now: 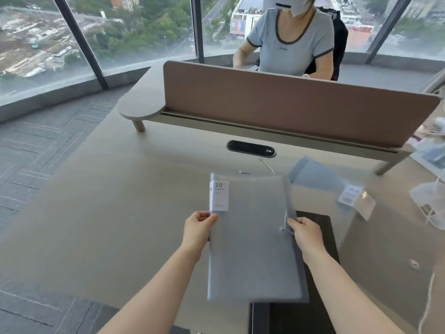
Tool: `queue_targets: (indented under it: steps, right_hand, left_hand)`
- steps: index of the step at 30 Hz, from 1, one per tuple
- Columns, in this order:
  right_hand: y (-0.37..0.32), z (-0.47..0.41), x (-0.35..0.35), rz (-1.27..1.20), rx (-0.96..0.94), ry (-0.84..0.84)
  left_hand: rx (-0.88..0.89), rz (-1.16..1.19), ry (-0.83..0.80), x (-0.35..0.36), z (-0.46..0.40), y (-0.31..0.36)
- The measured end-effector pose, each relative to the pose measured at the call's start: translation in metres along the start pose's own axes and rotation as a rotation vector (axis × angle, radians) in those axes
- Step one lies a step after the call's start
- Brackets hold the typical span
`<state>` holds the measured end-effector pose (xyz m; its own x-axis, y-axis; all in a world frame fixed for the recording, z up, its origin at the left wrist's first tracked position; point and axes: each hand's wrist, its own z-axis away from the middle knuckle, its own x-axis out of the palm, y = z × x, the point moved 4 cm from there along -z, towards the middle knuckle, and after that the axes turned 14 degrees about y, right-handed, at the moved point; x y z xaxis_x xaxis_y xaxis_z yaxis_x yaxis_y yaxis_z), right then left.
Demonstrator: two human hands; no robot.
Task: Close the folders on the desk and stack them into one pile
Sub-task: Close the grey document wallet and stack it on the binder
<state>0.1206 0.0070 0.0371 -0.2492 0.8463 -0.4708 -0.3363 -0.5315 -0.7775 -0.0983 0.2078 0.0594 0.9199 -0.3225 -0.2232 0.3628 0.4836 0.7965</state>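
A grey translucent folder [252, 239] with a white "20" label near its top left corner is held above the desk [120, 213], closed. My left hand [198, 227] pinches its left edge just below the label. My right hand [307, 233] grips its right edge beside a small round button and string clasp. A second, bluish translucent folder [320, 179] with an "A4" label lies flat on the desk to the right, behind the held one. A clear folder [385, 249] with a button and string lies at the far right.
A brown divider screen [289, 102] on a raised shelf crosses the back of the desk, with a black cable grommet [251, 148] below it. A person sits behind the screen. A dark panel [320, 261] lies under the held folder. White bags [431, 196] sit at the right edge.
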Motion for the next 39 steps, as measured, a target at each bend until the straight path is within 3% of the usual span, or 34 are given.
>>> queue_targets:
  steps: [11, 25, 32, 39]
  right_hand:
    - [0.068, -0.034, -0.083, 0.014, 0.100, 0.152]
    - [0.094, -0.036, -0.103, 0.427, -0.036, 0.193]
    - [0.096, -0.037, -0.103, 0.463, 0.026, 0.161]
    - [0.096, -0.041, -0.105, 0.344, 0.100, 0.138]
  left_hand:
    - [-0.013, -0.151, -0.091, 0.077, 0.042, -0.037]
    - [0.046, -0.434, -0.048, 0.096, 0.068, -0.063]
    - [-0.067, -0.368, -0.086, 0.105, 0.069, -0.074]
    - [-0.123, -0.290, -0.117, 0.112, 0.060, -0.077]
